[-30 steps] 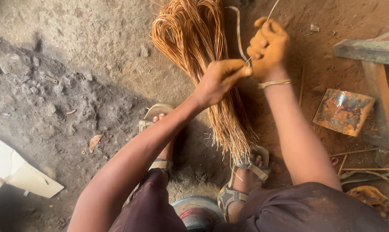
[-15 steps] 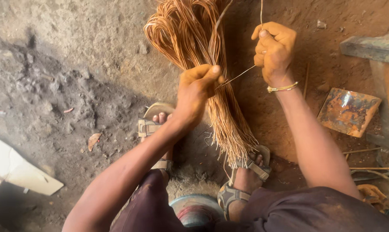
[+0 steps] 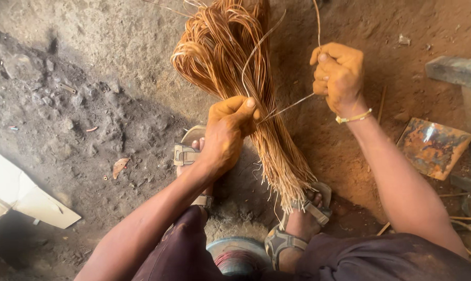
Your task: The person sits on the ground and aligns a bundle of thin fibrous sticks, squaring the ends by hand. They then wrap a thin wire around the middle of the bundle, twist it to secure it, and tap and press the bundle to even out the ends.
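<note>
bare earth floor [image 3: 89,78] behind both hands. left hand [image 3: 227,132] pinches a bundle of tan fibre strands [image 3: 235,67] at its middle; right hand [image 3: 339,75], fisted just beside it, grips a single strand [image 3: 290,107] stretched taut between them.

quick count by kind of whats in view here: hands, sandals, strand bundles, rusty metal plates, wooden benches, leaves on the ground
hands: 2, the left hand and the right hand
sandals: 2, one left, one right
strand bundles: 1
rusty metal plates: 1
wooden benches: 1
leaves: 1
total: 8
</note>
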A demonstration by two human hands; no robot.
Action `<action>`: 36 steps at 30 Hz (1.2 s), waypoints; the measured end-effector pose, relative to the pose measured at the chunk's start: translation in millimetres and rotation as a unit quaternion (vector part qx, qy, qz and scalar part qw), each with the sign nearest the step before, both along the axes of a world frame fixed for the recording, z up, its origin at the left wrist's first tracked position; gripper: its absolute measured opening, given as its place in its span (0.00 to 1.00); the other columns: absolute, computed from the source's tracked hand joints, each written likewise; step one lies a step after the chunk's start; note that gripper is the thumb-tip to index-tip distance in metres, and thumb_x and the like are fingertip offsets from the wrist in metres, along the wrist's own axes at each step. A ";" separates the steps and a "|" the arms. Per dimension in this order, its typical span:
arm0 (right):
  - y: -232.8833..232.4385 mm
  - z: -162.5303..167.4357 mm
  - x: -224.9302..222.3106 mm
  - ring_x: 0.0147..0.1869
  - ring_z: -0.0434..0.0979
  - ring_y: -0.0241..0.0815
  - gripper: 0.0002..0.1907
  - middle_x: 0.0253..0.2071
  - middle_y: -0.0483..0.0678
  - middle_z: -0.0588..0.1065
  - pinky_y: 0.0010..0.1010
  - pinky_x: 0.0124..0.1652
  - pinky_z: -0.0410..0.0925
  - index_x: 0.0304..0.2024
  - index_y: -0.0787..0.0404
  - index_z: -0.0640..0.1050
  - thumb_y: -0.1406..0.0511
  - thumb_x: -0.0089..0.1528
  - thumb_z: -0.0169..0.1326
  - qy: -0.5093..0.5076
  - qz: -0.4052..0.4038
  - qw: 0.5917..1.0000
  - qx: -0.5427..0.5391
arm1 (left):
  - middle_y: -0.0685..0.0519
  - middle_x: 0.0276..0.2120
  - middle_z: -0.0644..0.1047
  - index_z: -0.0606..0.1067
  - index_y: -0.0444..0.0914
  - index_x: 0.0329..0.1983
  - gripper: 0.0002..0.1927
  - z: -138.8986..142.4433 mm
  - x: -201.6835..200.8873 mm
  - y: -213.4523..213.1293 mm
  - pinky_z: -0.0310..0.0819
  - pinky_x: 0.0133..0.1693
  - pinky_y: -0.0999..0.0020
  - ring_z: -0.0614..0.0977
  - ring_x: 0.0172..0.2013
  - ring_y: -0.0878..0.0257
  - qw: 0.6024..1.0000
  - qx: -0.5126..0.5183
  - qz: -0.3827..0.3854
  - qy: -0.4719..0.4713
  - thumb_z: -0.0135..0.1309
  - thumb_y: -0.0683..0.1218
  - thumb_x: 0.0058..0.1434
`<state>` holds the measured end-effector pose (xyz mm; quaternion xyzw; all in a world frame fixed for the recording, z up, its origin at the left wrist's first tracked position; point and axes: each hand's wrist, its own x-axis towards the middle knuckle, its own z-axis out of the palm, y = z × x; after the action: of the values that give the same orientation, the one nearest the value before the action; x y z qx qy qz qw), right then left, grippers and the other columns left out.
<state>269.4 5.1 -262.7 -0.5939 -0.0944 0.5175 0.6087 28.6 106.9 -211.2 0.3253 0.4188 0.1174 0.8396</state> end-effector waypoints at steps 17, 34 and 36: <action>115.3 21.4 11.9 0.13 0.48 0.29 0.12 0.15 0.37 0.56 0.27 0.15 0.43 0.26 0.60 0.72 0.67 0.66 0.45 -0.012 -0.128 0.982 -0.137 | 0.45 0.34 0.80 0.75 0.36 0.38 0.06 -8.1 16.9 -47.2 0.72 0.47 0.55 0.81 0.41 0.46 0.772 0.546 -0.323 -0.046 0.53 0.38 0.56; 132.5 114.9 -155.6 0.26 0.63 0.32 0.11 0.21 0.42 0.64 0.30 0.26 0.57 0.26 0.61 0.73 0.72 0.64 0.45 -0.232 -0.080 0.969 0.006 | 0.43 0.36 0.82 0.79 0.38 0.42 0.16 -60.8 120.0 -66.1 0.76 0.36 0.50 0.83 0.35 0.46 0.690 0.660 -0.279 0.101 0.54 0.48 0.50; 127.5 114.8 -172.6 0.26 0.68 0.34 0.11 0.20 0.45 0.68 0.31 0.28 0.61 0.27 0.62 0.77 0.70 0.63 0.47 -0.269 -0.048 0.962 -0.014 | 0.45 0.35 0.81 0.79 0.41 0.43 0.09 -60.3 135.9 -50.4 0.77 0.38 0.51 0.84 0.37 0.47 0.689 0.579 -0.395 0.185 0.51 0.47 0.64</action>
<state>96.9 132.6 -147.9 -0.7232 -0.2188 0.3104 0.5769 164.5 56.5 -271.4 0.8974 0.2477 -0.0683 0.3586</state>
